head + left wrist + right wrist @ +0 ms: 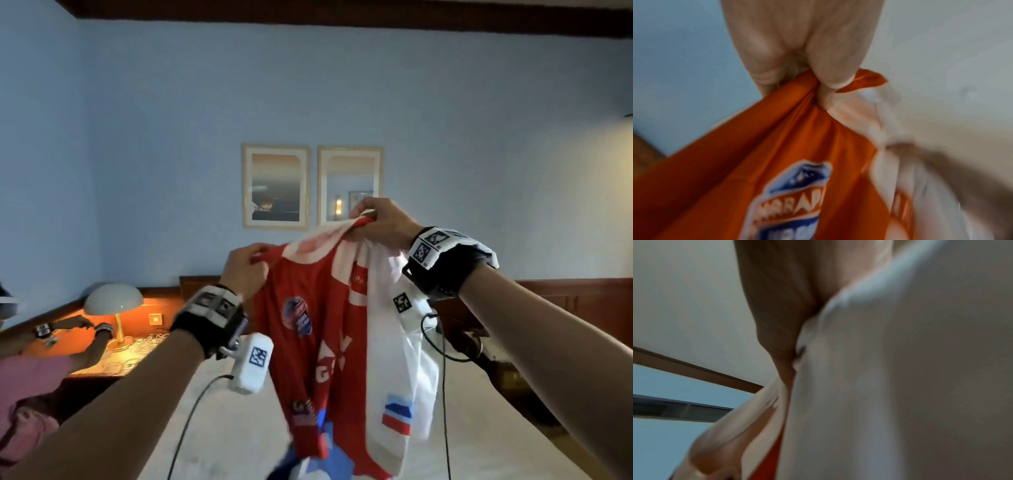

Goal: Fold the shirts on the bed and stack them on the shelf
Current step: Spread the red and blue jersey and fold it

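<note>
The red-and-white shirt (318,329) hangs lengthwise, collar up, hem toward the bed (219,425); left hand (245,270) and right hand (383,222) each pinch a shoulder.

Lamp (113,298) on nightstand (102,356); two framed pictures (276,185).

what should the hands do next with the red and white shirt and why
Probably lower the shirt flat onto the bed. The left hand and right hand pinch its top edge, and it hangs bunched in the air, unfolded, so it likely needs spreading out first.
</note>
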`<state>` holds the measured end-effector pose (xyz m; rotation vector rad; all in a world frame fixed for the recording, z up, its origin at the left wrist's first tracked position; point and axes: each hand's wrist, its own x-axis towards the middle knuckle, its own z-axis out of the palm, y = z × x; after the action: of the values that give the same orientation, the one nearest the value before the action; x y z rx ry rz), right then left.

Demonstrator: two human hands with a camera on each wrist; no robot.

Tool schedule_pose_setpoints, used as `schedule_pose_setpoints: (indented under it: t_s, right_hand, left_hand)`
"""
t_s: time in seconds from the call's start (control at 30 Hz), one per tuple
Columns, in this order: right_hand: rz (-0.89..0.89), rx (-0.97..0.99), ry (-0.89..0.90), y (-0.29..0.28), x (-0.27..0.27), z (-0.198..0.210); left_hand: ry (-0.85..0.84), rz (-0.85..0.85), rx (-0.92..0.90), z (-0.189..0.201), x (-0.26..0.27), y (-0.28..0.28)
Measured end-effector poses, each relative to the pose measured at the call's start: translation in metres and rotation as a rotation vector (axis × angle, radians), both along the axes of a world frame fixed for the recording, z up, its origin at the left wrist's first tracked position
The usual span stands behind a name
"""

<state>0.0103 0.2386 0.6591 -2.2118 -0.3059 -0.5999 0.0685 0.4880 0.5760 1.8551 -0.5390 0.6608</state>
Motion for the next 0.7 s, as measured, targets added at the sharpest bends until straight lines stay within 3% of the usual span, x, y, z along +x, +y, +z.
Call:
schedule_pose_setpoints:
  t_s: [0.07,0.2,0.33,0.57,0.7]
  right_hand:
    - [-0.049,-0.068,0.093,-0.015,-0.003,-0.006]
    - [-0.176,-0.197,0.169,-0.031,-0.002,-0.023]
    - [-0.195,-0.077,0.131,-0.044,-0.002,-0.026]
    - [-0.071,0.197,0.009,-0.054,0.005,-0.024]
    - [-0.068,0.161,-0.125,-0.047,0.012,-0.025]
  left_hand:
    - [0.016,-0.012,-0.162,0.013,-0.005,0.015]
    - [-0.046,0.030,-0.092,0.029,-0.001,0.040]
    - [0.038,0.086,-0.237,0.032,0.000,0.058]
    - [0.298,-0.029,-0.197,0.034,0.007,0.081]
    - [0.338,-0.068,-0.213,0.037,0.005,0.078]
